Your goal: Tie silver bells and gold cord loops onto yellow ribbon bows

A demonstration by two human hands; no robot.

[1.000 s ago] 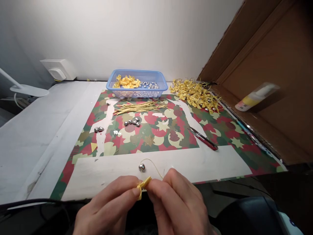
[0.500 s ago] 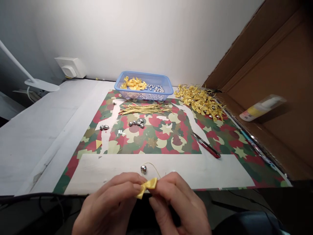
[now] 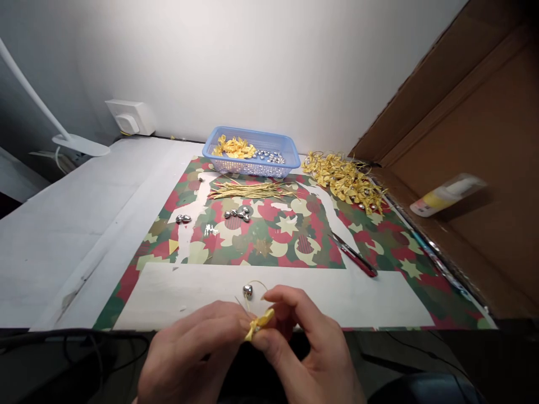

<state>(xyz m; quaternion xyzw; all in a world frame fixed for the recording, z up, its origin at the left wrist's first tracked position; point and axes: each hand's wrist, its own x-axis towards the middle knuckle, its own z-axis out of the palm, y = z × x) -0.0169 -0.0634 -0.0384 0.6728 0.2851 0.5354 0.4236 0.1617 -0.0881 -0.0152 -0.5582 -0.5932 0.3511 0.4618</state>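
Observation:
Between my two hands is a small yellow ribbon bow (image 3: 261,321), just over the table's front edge. My left hand (image 3: 197,342) is closed in a pinch on the bow's left side. The thumb of my right hand (image 3: 305,342) presses the bow from the right and below, while its index finger is lifted and bent above it. A thin gold cord (image 3: 257,281) runs from the bow to a silver heart-shaped bell (image 3: 247,290), which lies on the white strip just beyond my fingers. Part of the cord is hidden by the fingers.
Farther back lie loose silver bells (image 3: 238,213), a bundle of gold cords (image 3: 255,191) and a blue basket (image 3: 210,150) holding bows and bells. Finished-looking bows are heaped in a pile (image 3: 345,182) at right. Scissors (image 3: 354,255) lie right of centre; a bottle (image 3: 446,195) is by the cardboard.
My right index finger has lifted off the bow, and the right thumb now presses it from below. The bow is turned, and a cord end now sticks up beside the left fingers.

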